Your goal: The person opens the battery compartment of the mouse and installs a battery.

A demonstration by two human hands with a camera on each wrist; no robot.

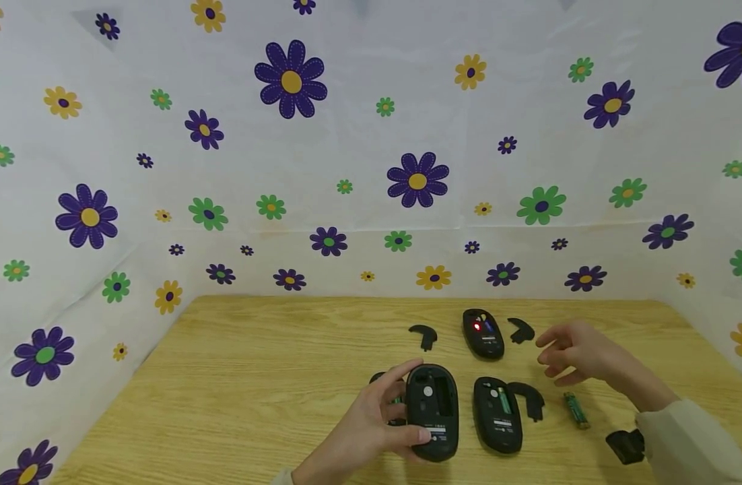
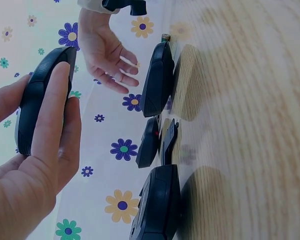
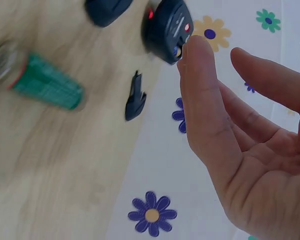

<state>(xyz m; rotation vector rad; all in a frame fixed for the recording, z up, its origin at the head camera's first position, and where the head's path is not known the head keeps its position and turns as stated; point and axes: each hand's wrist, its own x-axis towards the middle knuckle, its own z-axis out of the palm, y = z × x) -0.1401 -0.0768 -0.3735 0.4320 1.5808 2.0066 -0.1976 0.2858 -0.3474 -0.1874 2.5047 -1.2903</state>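
My left hand [image 1: 367, 424] grips a black computer mouse [image 1: 433, 417] with its underside facing up in the head view. The long battery slot in this mouse looks dark, with no battery visible. To the right, my right hand [image 1: 583, 351] hovers above the table with relaxed fingers and holds nothing. A green battery [image 1: 576, 411] lies on the wood just below that hand; it also shows in the right wrist view as a green cylinder [image 3: 50, 82]. Beside the held mouse lies another upturned mouse [image 1: 497, 419], a green battery in its slot.
Farther back sits a mouse with a red light [image 1: 483, 337]. Black battery covers lie about: one left of it [image 1: 425, 337], one right [image 1: 521, 331], one nearer [image 1: 531, 399]. Another mouse [image 1: 377, 377] is mostly hidden behind my left hand. A black piece [image 1: 625, 446] lies near the right sleeve.
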